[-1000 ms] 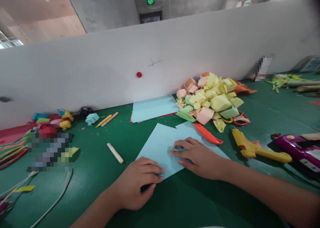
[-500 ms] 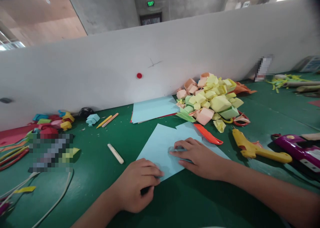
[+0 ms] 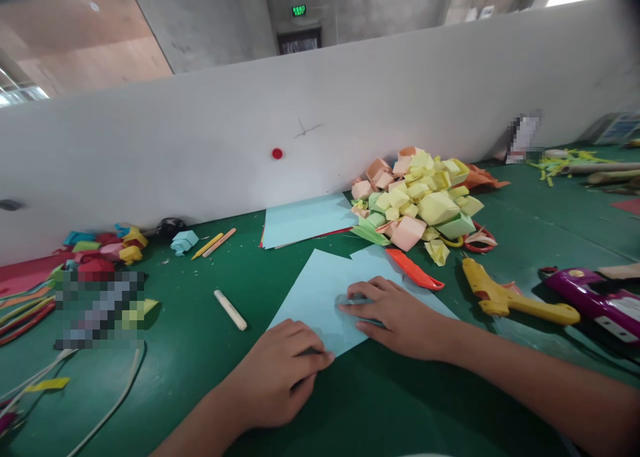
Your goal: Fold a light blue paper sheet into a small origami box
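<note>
A light blue sheet of paper (image 3: pixel 315 290), folded over, lies on the green table in front of me. At its near edge, my left hand (image 3: pixel 287 370) has thumb and fingertips closed together on the paper. My right hand (image 3: pixel 395 313) rests on the sheet's middle with its fingers apart, holding nothing. Beyond the right hand, an orange-red utility knife (image 3: pixel 414 270) lies at the paper's far right edge. To the left of the sheet is a short whitish stick (image 3: pixel 231 310).
A heap of folded paper pieces (image 3: pixel 420 200) stands at the back right beside blue sheets (image 3: pixel 310 220). A yellow glue gun (image 3: pixel 517 300) and a purple device (image 3: pixel 595 300) lie to the right. A cable (image 3: pixel 117 400) curves across the left. A white partition (image 3: pixel 200 150) borders the table.
My left hand has slid slightly right along the paper's near edge, and its fingertips have drawn together. The right hand stays in place. The camera view has shifted a little.
</note>
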{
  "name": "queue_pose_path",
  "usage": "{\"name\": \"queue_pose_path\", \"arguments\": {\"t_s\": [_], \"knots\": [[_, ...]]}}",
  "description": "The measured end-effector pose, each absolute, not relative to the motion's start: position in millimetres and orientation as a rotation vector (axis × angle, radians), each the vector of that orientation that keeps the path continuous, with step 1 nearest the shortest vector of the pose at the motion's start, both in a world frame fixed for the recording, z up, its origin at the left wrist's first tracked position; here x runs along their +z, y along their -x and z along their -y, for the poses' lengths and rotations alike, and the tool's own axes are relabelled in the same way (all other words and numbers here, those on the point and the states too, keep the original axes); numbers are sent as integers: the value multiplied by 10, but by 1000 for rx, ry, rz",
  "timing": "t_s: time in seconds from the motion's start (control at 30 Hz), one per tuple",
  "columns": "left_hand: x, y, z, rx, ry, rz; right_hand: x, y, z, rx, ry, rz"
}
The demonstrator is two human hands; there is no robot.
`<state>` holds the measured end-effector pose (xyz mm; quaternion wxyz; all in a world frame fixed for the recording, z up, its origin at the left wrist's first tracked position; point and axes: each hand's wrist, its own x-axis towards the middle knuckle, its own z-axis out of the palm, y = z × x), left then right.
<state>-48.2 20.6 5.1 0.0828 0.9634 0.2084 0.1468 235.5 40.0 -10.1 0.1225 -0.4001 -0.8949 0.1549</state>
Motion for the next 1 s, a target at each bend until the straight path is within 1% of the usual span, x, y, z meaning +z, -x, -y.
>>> {"name": "queue_pose_path", "arguments": {"t_s": [0.17,0.43,0.6,0.7,0.87,1.0], "knots": [[69,474,-201,410,-2942,-617,-95,-2349,-397,436,1161,2605],[168,460,-178,77,-2837,-812,-84,-2361,-402,437,1177,2627],[168,488,-240,43,-2812,-797,-60,-2361,-395,433,1181,2635],[148,504,-276,60,-2839,-725,-51,-2355,-389,429,1191,2643],[124,485,-242,290,-2867,-719,-58,-2351,-380,403,1178,2646],[147,454,-215,310,-2886,-735,-47,-2359,-375,363,1138,2664]]}}
